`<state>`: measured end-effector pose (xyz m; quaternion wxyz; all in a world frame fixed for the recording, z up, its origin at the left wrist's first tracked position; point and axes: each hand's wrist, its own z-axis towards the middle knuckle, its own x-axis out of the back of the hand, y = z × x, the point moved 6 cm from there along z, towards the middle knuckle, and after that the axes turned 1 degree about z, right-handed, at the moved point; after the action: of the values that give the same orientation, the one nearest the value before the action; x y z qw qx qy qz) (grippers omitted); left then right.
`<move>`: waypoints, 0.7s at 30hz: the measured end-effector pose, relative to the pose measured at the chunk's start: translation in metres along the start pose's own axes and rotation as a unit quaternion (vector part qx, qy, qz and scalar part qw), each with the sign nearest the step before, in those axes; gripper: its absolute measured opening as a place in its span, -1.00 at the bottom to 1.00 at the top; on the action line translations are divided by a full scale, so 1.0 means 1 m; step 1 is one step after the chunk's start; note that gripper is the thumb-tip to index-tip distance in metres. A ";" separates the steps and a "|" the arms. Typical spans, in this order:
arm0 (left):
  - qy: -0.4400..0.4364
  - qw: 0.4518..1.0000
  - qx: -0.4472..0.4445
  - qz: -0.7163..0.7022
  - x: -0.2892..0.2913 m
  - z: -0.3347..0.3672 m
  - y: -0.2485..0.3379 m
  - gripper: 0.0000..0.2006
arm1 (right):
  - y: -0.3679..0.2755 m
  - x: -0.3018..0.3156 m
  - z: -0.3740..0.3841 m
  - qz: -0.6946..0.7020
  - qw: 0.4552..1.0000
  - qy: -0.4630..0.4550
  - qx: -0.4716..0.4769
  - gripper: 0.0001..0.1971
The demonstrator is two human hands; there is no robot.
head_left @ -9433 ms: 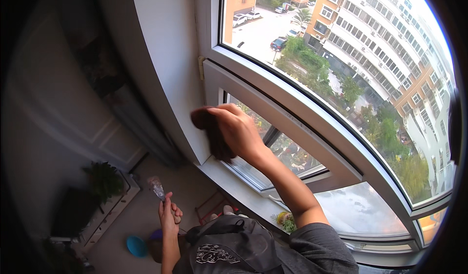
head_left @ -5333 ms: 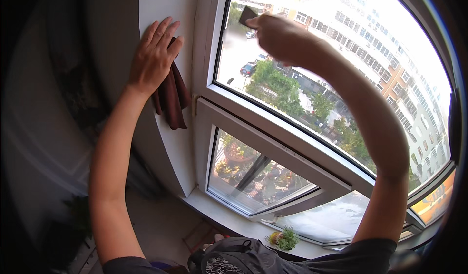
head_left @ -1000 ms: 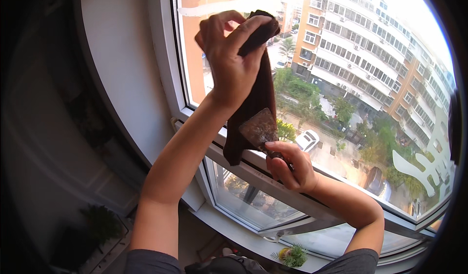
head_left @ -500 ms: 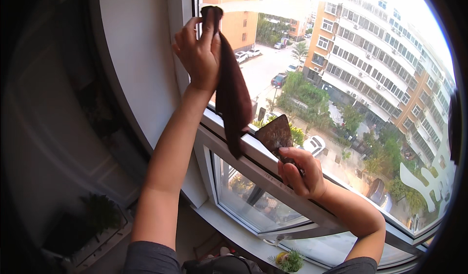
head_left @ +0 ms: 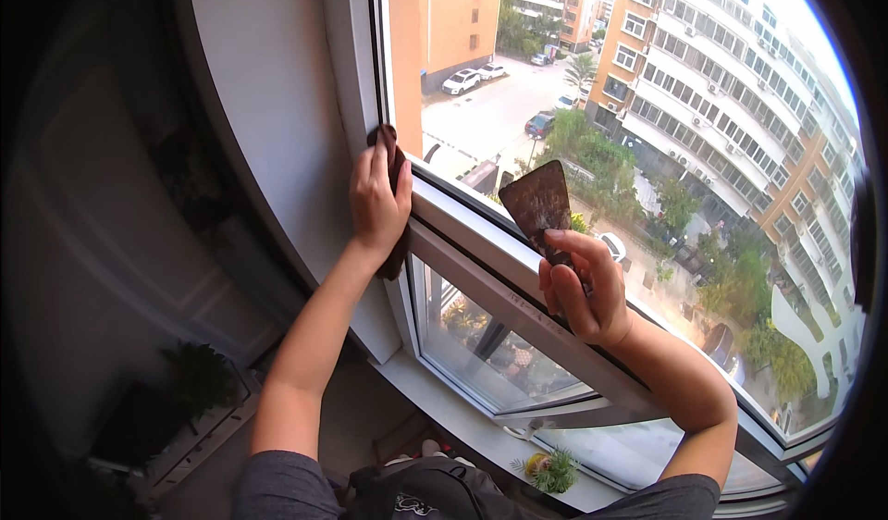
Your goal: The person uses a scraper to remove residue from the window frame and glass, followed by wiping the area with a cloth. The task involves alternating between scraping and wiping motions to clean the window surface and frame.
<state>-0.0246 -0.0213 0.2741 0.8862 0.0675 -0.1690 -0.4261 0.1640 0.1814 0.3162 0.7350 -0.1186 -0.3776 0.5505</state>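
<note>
A dark brown cloth [head_left: 395, 259] is bunched under the fingers of my left hand [head_left: 377, 201], which presses it against the left side of the white window frame [head_left: 355, 76], near the lower corner of the glass. Part of the cloth hangs below the hand. My right hand [head_left: 592, 289] grips a worn, rust-stained scraper [head_left: 539, 198] by its lower end, thumb and fingers round it. Its wide flat blade points up, in front of the window pane [head_left: 481, 127]. The scraper's handle is mostly hidden in the hand.
Below the pane runs a white frame rail [head_left: 518, 307], with a lower window [head_left: 490, 363] under it. A potted plant [head_left: 553, 471] stands on the sill [head_left: 435, 409]. At the lower left, another plant [head_left: 199, 377] is by a low white cabinet [head_left: 199, 437]. Buildings and cars lie outside.
My left hand has come down from the upper glass to the frame's lower left corner, and the cloth is now bunched there. My right hand with the scraper has risen slightly in the view.
</note>
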 end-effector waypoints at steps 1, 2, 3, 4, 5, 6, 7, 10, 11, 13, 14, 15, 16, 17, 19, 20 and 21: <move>0.014 1.000 -0.017 0.013 0.004 -0.009 0.000 -0.65 | -0.001 0.001 0.001 0.004 1.000 0.000 -0.004 -0.66; 0.010 1.000 0.011 -0.009 0.004 -0.011 0.000 -0.70 | 0.000 -0.001 0.002 0.002 1.000 0.004 0.011 -0.66; 0.005 0.999 0.039 -0.031 0.005 -0.012 0.003 -0.75 | 0.003 -0.001 0.002 0.019 1.000 0.009 -0.015 -0.65; 0.001 0.996 0.067 -0.052 0.005 -0.014 0.004 -0.81 | 0.004 -0.001 0.002 0.036 0.998 0.014 -0.042 -0.65; 0.008 0.997 0.057 -0.057 0.007 -0.015 0.007 -0.85 | 0.005 -0.001 0.002 0.049 0.996 0.020 -0.066 -0.65; 0.015 0.997 0.047 -0.062 0.009 -0.016 0.010 -0.89 | 0.005 -0.002 0.002 0.037 0.998 0.018 -0.041 -0.65; 0.022 0.997 0.037 -0.067 0.011 -0.017 0.013 -0.92 | 0.005 -0.003 0.003 0.036 0.998 0.017 -0.038 -0.65; -0.019 0.995 0.004 -0.102 0.007 -0.030 0.049 -0.94 | 0.005 -0.002 0.001 0.027 0.999 0.020 -0.040 -0.65; -0.040 0.994 -0.013 -0.103 0.009 -0.036 0.064 -0.93 | 0.008 -0.004 0.002 0.027 0.998 0.019 -0.044 -0.65; -0.062 0.983 -0.077 -0.154 0.010 -0.043 0.102 -0.91 | 0.007 -0.004 0.000 0.009 0.998 0.027 -0.056 -0.65; -0.090 0.971 -0.099 -0.199 0.008 -0.047 0.118 -0.89 | 0.008 -0.003 -0.001 -0.001 0.997 0.031 -0.064 -0.65; -0.115 0.956 -0.121 -0.243 0.006 -0.052 0.133 -0.88 | 0.008 -0.003 0.000 -0.011 0.998 0.037 -0.048 -0.66; -0.127 0.945 -0.123 -0.273 0.005 -0.056 0.145 -0.87 | 0.009 -0.003 0.001 -0.022 0.998 0.042 -0.032 -0.66; -0.136 0.935 -0.127 -0.303 0.005 -0.059 0.154 -0.86 | 0.008 -0.003 0.001 -0.034 0.998 0.046 -0.014 -0.66; -0.139 0.936 -0.135 -0.294 0.008 -0.066 0.158 -0.80 | 0.007 -0.001 -0.003 -0.052 0.997 0.056 -0.011 -0.67; -0.143 0.933 -0.154 -0.293 0.009 -0.069 0.157 -0.78 | 0.007 0.000 -0.004 -0.058 0.996 0.063 -0.005 -0.66; -0.147 0.929 -0.172 -0.291 0.011 -0.072 0.155 -0.76 | 0.006 0.001 -0.006 -0.064 0.995 0.071 0.001 -0.66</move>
<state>0.1209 0.0655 0.2500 0.6864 -0.1032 -0.1940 -0.6932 0.1637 0.1861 0.3092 0.7936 -0.1325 -0.3312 0.4929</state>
